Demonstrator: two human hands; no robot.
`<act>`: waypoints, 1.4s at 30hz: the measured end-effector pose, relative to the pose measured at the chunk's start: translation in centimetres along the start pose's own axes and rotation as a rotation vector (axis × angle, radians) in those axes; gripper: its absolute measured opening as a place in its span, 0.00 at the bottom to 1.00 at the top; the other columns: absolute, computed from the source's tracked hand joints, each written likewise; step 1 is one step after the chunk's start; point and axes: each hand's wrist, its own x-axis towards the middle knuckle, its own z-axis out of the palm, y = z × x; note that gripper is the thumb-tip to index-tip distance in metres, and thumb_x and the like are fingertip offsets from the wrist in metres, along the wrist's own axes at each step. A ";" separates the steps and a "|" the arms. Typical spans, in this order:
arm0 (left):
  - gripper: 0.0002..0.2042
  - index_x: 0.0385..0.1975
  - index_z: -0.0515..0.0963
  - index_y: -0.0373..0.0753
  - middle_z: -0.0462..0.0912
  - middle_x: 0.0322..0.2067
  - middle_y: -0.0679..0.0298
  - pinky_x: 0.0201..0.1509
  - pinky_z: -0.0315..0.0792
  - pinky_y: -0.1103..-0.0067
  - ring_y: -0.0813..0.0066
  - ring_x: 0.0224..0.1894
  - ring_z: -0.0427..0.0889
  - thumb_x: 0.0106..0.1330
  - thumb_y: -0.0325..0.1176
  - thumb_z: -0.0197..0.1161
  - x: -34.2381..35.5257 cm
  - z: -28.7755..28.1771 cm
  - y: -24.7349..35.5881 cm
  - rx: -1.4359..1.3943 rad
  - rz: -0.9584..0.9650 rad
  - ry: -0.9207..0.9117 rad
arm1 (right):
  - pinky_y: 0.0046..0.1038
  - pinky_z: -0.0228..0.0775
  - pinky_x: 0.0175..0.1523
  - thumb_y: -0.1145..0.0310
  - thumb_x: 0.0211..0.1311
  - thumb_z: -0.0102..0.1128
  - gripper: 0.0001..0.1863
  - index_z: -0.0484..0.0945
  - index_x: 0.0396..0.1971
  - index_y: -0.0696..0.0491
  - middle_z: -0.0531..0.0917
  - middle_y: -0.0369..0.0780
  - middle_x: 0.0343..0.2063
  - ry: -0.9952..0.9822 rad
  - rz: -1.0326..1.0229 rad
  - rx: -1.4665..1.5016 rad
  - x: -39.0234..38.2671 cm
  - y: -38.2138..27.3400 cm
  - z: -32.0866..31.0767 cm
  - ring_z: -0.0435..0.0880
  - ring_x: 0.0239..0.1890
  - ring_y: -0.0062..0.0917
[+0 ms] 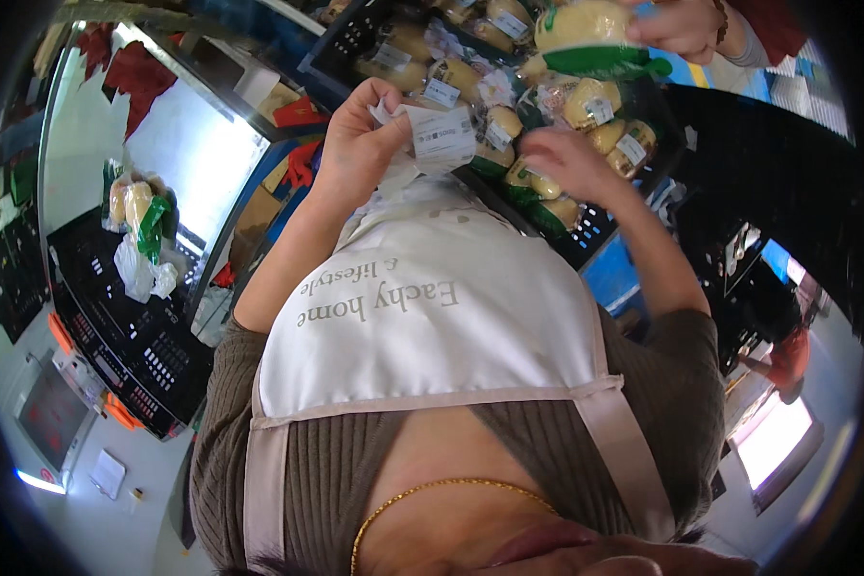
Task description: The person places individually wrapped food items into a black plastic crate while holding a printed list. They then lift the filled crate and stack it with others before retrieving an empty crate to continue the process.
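My left hand [355, 139] is closed on a strip of white printed labels [444, 141], which it holds up beside a black plastic crate [590, 245]. Bags of pale yellow, potato-like produce [501, 125] fill the crate; several carry white labels and have green printed film. Over the front part of these bags is my right hand [576, 165]. Its fingers are bent toward the labels but smeared by motion, so whether they hold anything is unclear. At the far right, another person's hand [677, 29] grips a green-banded bag of the same produce [586, 29].
To the left, a black crate [115, 331] stands by a shiny metal surface [197, 125], with a bag of produce [142, 206] at it. Dark red cloth [139, 82] hangs there. A further person [787, 360] is at the right rim.
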 end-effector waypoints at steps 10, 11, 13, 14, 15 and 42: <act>0.05 0.38 0.77 0.37 0.80 0.34 0.69 0.44 0.74 0.84 0.83 0.36 0.78 0.64 0.21 0.60 -0.8 1.4 0.7 0.335 -0.041 -0.050 | 0.18 0.69 0.47 0.79 0.61 0.59 0.09 0.75 0.41 0.57 0.77 0.31 0.36 0.337 0.063 1.004 2.3 -8.5 2.8 0.75 0.39 0.13; 0.04 0.37 0.77 0.37 0.79 0.33 0.69 0.43 0.74 0.84 0.83 0.36 0.78 0.64 0.22 0.61 -0.9 1.4 0.7 0.365 -0.051 -0.032 | 0.17 0.69 0.46 0.79 0.62 0.58 0.09 0.75 0.41 0.57 0.77 0.31 0.36 0.410 0.065 0.956 2.2 -8.4 2.6 0.75 0.38 0.13; 0.03 0.35 0.77 0.37 0.78 0.30 0.71 0.38 0.71 0.85 0.85 0.33 0.75 0.63 0.24 0.63 -0.9 1.0 0.6 0.439 -0.034 0.007 | 0.17 0.69 0.45 0.80 0.62 0.57 0.08 0.75 0.41 0.57 0.77 0.30 0.35 0.552 0.065 0.855 2.2 -7.7 1.2 0.75 0.37 0.13; 0.04 0.33 0.77 0.36 0.76 0.28 0.72 0.35 0.69 0.86 0.86 0.30 0.72 0.63 0.25 0.65 -1.0 0.6 0.6 0.480 -0.008 0.029 | 0.18 0.70 0.45 0.78 0.62 0.58 0.08 0.75 0.41 0.56 0.78 0.31 0.34 0.603 0.086 0.754 2.1 -7.1 -0.1 0.76 0.37 0.14; 0.04 0.32 0.77 0.36 0.74 0.26 0.73 0.32 0.66 0.87 0.87 0.28 0.69 0.62 0.26 0.66 -1.1 0.1 0.6 0.520 0.018 0.053 | 0.19 0.71 0.45 0.77 0.61 0.58 0.08 0.76 0.40 0.56 0.79 0.32 0.34 0.652 0.104 0.653 2.0 -6.3 -1.9 0.77 0.38 0.14; 0.04 0.34 0.76 0.39 0.75 0.29 0.73 0.35 0.65 0.87 0.86 0.31 0.69 0.63 0.28 0.65 -2.8 -0.8 0.4 0.506 -0.037 0.090 | 0.35 0.67 0.54 0.69 0.56 0.55 0.08 0.83 0.34 0.44 0.81 0.37 0.37 -0.419 0.094 -0.890 14.2 9.3 -10.0 0.76 0.49 0.31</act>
